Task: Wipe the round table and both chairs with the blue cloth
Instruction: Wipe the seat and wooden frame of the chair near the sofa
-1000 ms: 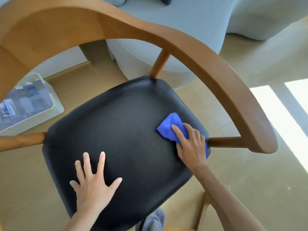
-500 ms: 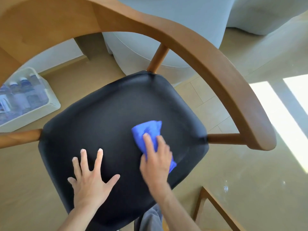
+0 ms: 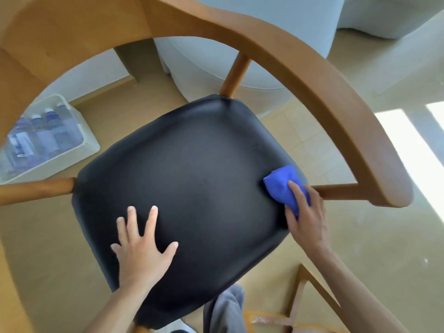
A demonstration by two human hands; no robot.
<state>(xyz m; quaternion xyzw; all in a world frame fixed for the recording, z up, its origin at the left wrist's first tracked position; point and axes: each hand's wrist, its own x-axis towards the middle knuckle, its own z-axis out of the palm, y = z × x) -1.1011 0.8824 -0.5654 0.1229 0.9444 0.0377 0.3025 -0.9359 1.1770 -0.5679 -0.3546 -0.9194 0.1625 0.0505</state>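
A wooden chair with a black padded seat (image 3: 192, 176) and a curved backrest and arm rail (image 3: 324, 92) fills the head view from above. The bunched blue cloth (image 3: 280, 183) lies on the seat's right edge, beside the side rail. My right hand (image 3: 307, 219) holds the cloth from the near side, index finger laid on top and thumb at its side. My left hand (image 3: 141, 251) rests flat on the near left part of the seat with fingers spread. No round table shows here.
A clear plastic bin (image 3: 60, 150) of bottles stands on the floor at left. A pale grey sofa (image 3: 264, 32) is behind the chair. A wooden frame (image 3: 300, 296) and my grey trouser leg (image 3: 225, 308) are at the bottom. Sunlit floor lies right.
My right hand swept the cloth from the seat's right side to its middle, then back to the right edge. My left hand stayed flat on the seat.
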